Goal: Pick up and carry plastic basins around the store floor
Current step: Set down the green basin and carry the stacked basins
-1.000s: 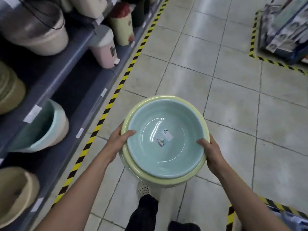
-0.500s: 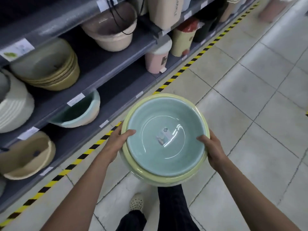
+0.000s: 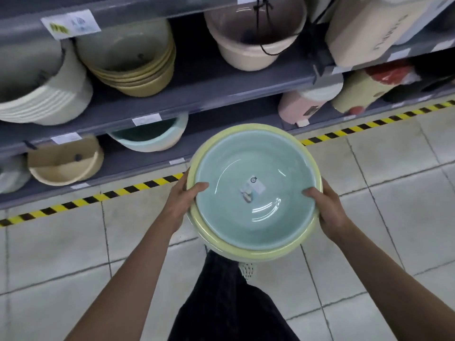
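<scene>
I hold the stacked basins (image 3: 253, 193) off the floor just in front of the shelf (image 3: 197, 94), my left hand (image 3: 183, 203) and right hand (image 3: 325, 207) clamped on opposite rims, thumbs hooked inside. Pickup looks done; carrying remains.

Grey steel shelving (image 3: 197, 92) runs along the top. Pale tiled floor (image 3: 394, 168) below it. Yellow-black hazard tape (image 3: 138, 187) at shelving's foot.

Stocked shelving (image 3: 209, 94) close ahead, open tiled floor (image 3: 394, 168) to the right
</scene>
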